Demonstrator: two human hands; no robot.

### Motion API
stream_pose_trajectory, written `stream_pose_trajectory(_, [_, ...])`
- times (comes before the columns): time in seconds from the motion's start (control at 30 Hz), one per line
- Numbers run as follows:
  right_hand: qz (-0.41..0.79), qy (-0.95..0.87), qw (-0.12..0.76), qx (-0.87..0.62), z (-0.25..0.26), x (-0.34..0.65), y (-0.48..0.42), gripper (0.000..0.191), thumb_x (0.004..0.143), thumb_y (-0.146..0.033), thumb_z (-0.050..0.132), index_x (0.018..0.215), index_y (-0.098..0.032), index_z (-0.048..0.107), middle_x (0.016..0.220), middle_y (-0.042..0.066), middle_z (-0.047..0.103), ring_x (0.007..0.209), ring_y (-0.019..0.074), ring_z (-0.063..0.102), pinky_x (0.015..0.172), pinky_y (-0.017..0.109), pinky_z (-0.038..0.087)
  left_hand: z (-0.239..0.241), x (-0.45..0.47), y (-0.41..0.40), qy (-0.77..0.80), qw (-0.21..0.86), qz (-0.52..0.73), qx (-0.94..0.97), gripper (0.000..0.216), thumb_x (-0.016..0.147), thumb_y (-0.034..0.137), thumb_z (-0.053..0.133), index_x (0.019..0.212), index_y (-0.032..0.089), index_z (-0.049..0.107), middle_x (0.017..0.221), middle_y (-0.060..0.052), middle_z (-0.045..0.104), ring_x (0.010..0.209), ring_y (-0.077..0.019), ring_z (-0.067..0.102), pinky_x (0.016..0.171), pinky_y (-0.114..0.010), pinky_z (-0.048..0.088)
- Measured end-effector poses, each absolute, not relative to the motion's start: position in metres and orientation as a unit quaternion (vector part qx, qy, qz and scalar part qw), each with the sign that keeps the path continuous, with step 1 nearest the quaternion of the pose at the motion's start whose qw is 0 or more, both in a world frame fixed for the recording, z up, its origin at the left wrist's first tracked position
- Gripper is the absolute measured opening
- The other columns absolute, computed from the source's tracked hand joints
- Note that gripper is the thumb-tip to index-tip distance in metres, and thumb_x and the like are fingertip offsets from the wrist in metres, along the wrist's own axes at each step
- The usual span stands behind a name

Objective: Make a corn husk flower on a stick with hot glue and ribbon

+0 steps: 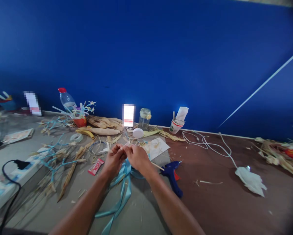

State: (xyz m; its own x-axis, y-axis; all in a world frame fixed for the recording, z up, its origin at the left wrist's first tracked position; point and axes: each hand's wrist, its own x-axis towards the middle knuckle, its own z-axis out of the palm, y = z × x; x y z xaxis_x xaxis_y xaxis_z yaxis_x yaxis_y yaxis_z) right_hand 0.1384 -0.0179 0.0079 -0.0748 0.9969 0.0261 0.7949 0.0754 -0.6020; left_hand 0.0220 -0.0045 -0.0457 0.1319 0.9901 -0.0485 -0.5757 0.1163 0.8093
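Observation:
My left hand [114, 160] and my right hand [137, 156] meet at the middle of the table, fingertips pinched together on something small that I cannot make out. A light blue ribbon [120, 192] hangs from beneath both hands and trails toward me along the table. A thin wooden stick [158, 166] pokes out to the right from under my right hand. A blue glue gun [171, 174] lies just right of my right wrist.
Dried husks and blue-wrapped stems [60, 160] cover the left side. A white power strip [11, 176] with a black plug lies at the near left. A bottle [66, 99], glass jar [144, 118], paper cup [177, 124], white cable [210, 143] and crumpled tissue [251, 180] stand behind and right.

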Motion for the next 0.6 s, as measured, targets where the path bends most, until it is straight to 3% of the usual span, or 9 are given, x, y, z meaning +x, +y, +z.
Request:
stream_pose_trajectory(0.17, [0.319, -0.680, 0.274, -0.601, 0.008, 0.146, -0.012, 0.045, 0.090, -0.041, 0.036, 0.059, -0.016, 0.057, 0.057, 0.003, 0.056, 0.058, 0.0132, 0.052, 0.058, 0.023, 0.034, -0.045, 0.021, -0.005, 0.340, 0.623, 0.577, 0.404, 0.028, 0.068, 0.035, 0.070, 0.075, 0.017, 0.050, 0.059, 0.005, 0.051, 0.052, -0.0061, 0.045, 0.050, -0.018, 0.034])
stream_pose_trajectory(0.33, [0.442, -0.629, 0.356, -0.531, 0.009, 0.159, -0.012, 0.045, 0.080, -0.053, 0.048, 0.053, -0.017, 0.049, 0.046, -0.005, 0.040, 0.046, 0.0083, 0.036, 0.050, 0.022, 0.028, -0.044, 0.024, -0.005, 0.371, 0.551, 0.583, 0.467, 0.027, 0.071, 0.039, 0.065, 0.075, 0.018, 0.049, 0.055, 0.007, 0.045, 0.049, -0.0070, 0.038, 0.048, -0.020, 0.030])
stream_pose_trajectory(0.47, [0.555, -0.548, 0.381, -0.497, 0.018, 0.174, -0.014, 0.047, 0.078, -0.058, 0.045, 0.052, -0.018, 0.045, 0.043, -0.007, 0.033, 0.039, 0.0066, 0.026, 0.043, 0.022, 0.020, -0.050, 0.020, -0.001, 0.389, 0.526, 0.585, 0.480, 0.024, 0.073, 0.039, 0.062, 0.076, 0.019, 0.049, 0.057, 0.006, 0.045, 0.051, -0.0081, 0.038, 0.049, -0.020, 0.030])
stream_pose_trajectory(0.6, [0.524, -0.512, 0.441, -0.518, 0.031, 0.189, -0.018, 0.050, 0.075, -0.064, 0.045, 0.054, -0.018, 0.046, 0.045, -0.007, 0.030, 0.040, 0.0067, 0.024, 0.042, 0.023, 0.019, -0.054, 0.011, 0.005, 0.398, 0.507, 0.616, 0.454, 0.022, 0.073, 0.038, 0.063, 0.075, 0.020, 0.050, 0.057, 0.006, 0.043, 0.050, -0.0085, 0.035, 0.048, -0.020, 0.029])
